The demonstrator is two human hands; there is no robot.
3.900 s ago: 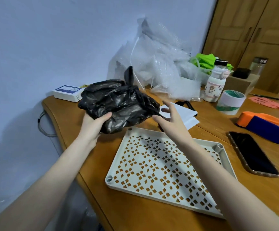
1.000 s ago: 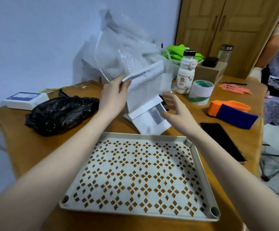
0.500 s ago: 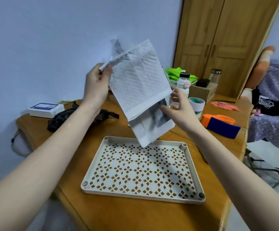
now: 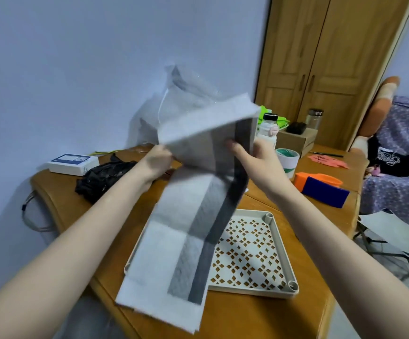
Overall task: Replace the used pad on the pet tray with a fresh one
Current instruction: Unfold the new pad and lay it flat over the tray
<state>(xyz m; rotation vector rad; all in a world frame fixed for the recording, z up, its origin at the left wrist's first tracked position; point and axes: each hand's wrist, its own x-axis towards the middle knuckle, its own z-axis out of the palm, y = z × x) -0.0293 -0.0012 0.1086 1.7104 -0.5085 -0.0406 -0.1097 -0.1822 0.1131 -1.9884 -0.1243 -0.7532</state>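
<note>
An orange-brown wooden table [image 4: 235,319] with rounded edges stands against the wall. Directly on it lie a cream plastic pet tray with a diamond-cutout floor [image 4: 282,243], a crumpled black plastic bag [image 4: 100,178], a flat white box-shaped device [image 4: 72,163], a white-and-green tape roll [image 4: 287,161], an orange-and-blue block [image 4: 322,189], a brown cardboard box [image 4: 296,140] and pink paper notes [image 4: 325,160].

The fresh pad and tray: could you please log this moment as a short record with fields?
pad: white pad, partly unfolded, held up and hanging over the tray's left part
left hand: left hand grips the pad's upper left edge
right hand: right hand grips its upper right fold
tray: lattice tray on the wooden table, right part uncovered
black bag: black bag lies behind, left
</note>
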